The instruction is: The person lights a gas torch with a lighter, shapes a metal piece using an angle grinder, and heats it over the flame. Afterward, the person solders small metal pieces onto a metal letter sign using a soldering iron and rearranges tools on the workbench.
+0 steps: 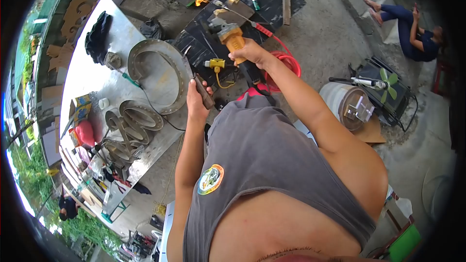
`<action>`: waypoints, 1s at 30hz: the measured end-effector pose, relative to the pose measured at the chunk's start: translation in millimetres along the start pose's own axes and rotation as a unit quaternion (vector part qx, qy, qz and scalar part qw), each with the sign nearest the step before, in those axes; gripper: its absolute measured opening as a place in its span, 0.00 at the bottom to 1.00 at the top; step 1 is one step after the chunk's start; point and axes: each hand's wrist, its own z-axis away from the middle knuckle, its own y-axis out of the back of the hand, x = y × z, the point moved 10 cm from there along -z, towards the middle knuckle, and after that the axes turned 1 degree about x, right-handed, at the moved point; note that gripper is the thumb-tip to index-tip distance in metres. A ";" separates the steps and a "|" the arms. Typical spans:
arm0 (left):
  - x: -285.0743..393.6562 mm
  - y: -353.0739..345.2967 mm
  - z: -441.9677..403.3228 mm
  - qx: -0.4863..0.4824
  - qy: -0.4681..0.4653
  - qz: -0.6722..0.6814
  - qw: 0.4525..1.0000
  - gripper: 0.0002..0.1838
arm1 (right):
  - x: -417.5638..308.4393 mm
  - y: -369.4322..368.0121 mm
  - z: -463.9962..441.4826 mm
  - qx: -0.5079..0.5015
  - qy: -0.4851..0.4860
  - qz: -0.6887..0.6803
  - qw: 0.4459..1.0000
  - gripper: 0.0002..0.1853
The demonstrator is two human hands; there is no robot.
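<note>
The grinder (235, 42) is hanging in the air over the floor, just beyond the bench edge, its yellow body slanting and its head end pointing up and away; that end is looking blurred, so I cannot make out its disc. The right hand (249, 52) is gripping it, fingers wrapping around the yellow casing, with the forearm reaching forward and inward from a bent elbow. The left hand (197, 99) is holding a curved blade (188, 58) by its wooden handle (206, 96), fingers closing around the wood and the blade rising upward. These 2 hands are working apart, the left one lower and nearer the body.

Beyond them, a yellow box (215, 63) with a cord is sitting between the 2 tools in my view, and a red hose (294, 65) is coiling on the floor beside the right forearm. Over to the left, the metal bench (116, 25) is carrying 1 large metal ring (182, 75), several smaller metal loops (141, 116), a black cloth (98, 36) and a pink object (85, 132). To the right, a round container (335, 98) is standing near a green fan (388, 86), and 1 person (418, 34) is sitting farther back.
</note>
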 end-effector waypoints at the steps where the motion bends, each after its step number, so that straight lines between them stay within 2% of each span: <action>1: -0.4 -1.8 1.6 -0.016 -0.001 0.005 1.000 0.15 | -0.2 6.5 -1.1 0.002 -0.008 0.004 1.000 0.21; 5: -14.6 -32.5 -0.2 -0.057 -0.006 0.032 0.998 0.15 | -0.5 16.9 -6.2 0.028 0.007 -0.041 0.999 0.21; 10: -30.1 -73.4 2.7 -0.070 0.015 -0.032 0.997 0.14 | 4.5 21.3 -38.2 0.042 0.027 -0.093 0.994 0.19; 13: -39.0 -78.8 -3.0 -0.064 0.022 -0.020 0.998 0.14 | 0.8 19.9 -52.2 0.042 0.033 -0.116 0.992 0.22; 14: -38.8 -75.3 -3.5 -0.047 0.016 -0.029 0.998 0.18 | -0.4 19.3 -56.1 0.041 0.029 -0.116 0.992 0.22; 17: -40.4 -70.7 -6.2 -0.015 0.024 -0.037 0.999 0.19 | -2.0 15.2 -62.7 0.041 0.031 -0.139 0.989 0.21; 20: -46.7 -66.4 -14.9 -0.022 0.005 -0.042 0.999 0.19 | 0.8 9.6 -70.2 0.039 0.032 -0.142 0.989 0.21; 24: -51.6 -60.3 -18.6 -0.005 0.015 -0.016 1.000 0.18 | 9.2 3.0 -77.8 0.027 0.015 -0.144 0.989 0.20; 26: -53.4 -65.0 -20.7 -0.037 0.022 0.006 0.999 0.17 | 12.3 1.2 -80.8 0.025 0.011 -0.142 0.989 0.20; 30: -47.4 -70.4 -11.4 -0.006 0.017 0.016 1.000 0.14 | 27.3 0.3 -86.8 0.024 -0.011 -0.142 0.990 0.20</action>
